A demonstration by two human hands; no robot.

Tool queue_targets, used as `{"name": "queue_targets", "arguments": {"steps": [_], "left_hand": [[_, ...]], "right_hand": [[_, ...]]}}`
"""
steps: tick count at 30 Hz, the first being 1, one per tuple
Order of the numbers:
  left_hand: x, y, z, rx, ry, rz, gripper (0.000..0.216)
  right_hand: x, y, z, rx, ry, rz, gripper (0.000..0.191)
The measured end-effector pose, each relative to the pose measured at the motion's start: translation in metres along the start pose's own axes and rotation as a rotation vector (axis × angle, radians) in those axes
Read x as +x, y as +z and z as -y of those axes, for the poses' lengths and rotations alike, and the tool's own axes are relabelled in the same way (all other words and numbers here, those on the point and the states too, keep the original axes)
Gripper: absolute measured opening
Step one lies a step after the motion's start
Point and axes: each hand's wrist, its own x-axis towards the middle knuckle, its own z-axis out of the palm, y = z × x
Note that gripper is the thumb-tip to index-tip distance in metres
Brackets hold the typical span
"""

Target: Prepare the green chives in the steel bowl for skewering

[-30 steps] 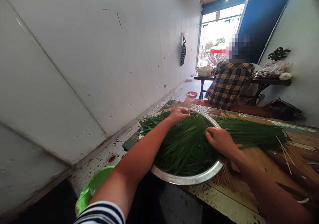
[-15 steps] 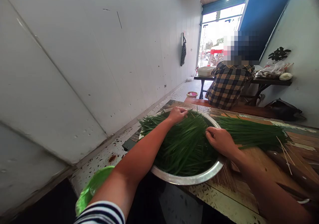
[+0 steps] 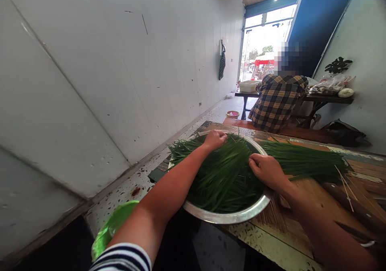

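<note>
Green leaves (image 3: pixel 223 178) lie heaped in the steel bowl (image 3: pixel 224 218) on our wooden surface (image 3: pixel 271 239); our right hand (image 3: pixel 265 169) pinches their right edge within the bowl; our left hand (image 3: pixel 215 139) curls over the far side, though we cannot tell whether it grips anything; more long leaves (image 3: pixel 304 158) lie to the right, near thin sticks (image 3: pixel 345 185); beyond, a person in plaid (image 3: pixel 276 100) sits at a dark surface (image 3: pixel 327 99).

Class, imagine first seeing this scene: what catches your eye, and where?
The wide metal bowl heaped with long green leaves, in the lower middle, likely draws the eye first. The left hand is over its far side, the right hand at its right. Beyond, at upper right, sits a plaid-shirted person.
</note>
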Motion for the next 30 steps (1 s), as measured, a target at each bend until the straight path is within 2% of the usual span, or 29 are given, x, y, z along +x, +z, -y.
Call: {"name": "queue_targets", "arguments": {"steps": [9, 25, 30], "left_hand": [[0.0031, 0.0041, 0.0051, -0.031, 0.033, 0.023, 0.024], [0.0017, 0.0045, 0.0033, -0.12, -0.026, 0.022, 0.027], [0.0028, 0.0045, 0.0058, -0.11, -0.004, 0.024, 0.028]], "right_hand": [[-0.0003, 0.0017, -0.0011, -0.001, -0.008, -0.017, 0.031], [0.0, 0.0012, -0.0006, 0.016, -0.009, -0.005, 0.03], [0.0004, 0.0017, -0.0013, 0.019, -0.007, 0.004, 0.031]]}}
